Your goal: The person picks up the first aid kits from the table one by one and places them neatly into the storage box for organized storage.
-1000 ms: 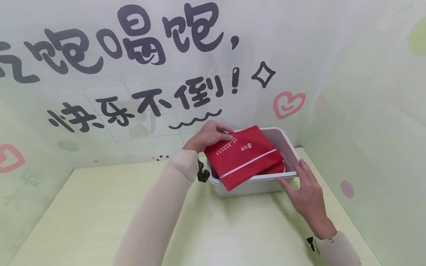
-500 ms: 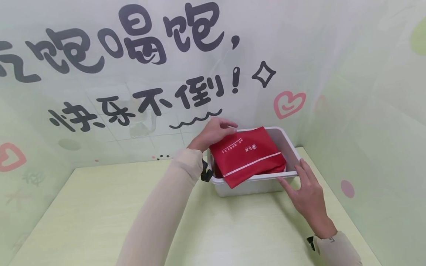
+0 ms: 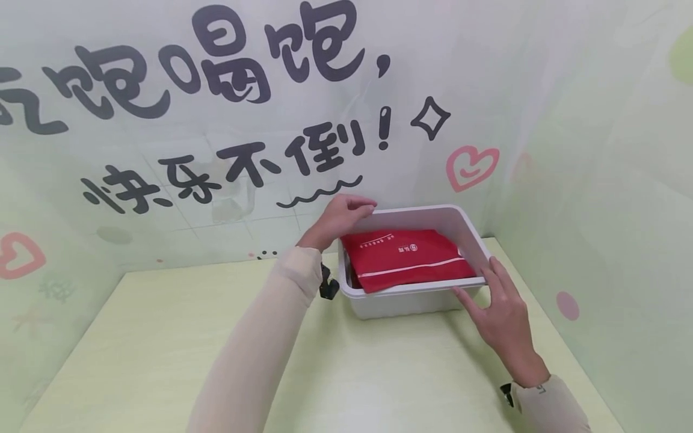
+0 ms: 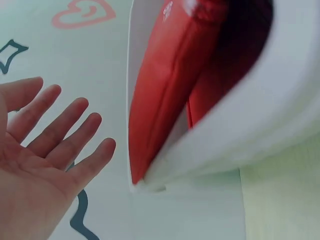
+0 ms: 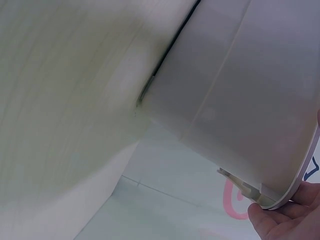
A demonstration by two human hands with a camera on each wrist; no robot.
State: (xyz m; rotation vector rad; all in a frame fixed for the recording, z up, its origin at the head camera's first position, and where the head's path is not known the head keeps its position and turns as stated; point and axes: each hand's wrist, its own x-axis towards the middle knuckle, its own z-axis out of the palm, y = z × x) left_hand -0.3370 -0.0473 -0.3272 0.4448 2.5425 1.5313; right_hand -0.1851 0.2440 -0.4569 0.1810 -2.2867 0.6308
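Under the right hand [image 3: 500,319], whose fingers are resting on its near corner, the bin [image 3: 411,304] is showing plain white, walls and rim alike. Inside it, between the two hands, the folded bag [image 3: 408,258] is showing bright red, crossed by a thin white stripe and carrying small white print and a round white logo. Beyond the left hand [image 3: 341,218], the wall [image 3: 162,150] is showing pale green with bold black characters, a black squiggle, a black diamond outline and pink hearts. Below both hands the table [image 3: 162,337] is showing pale yellow-green. Both sleeves [image 3: 260,349] are looking cream.
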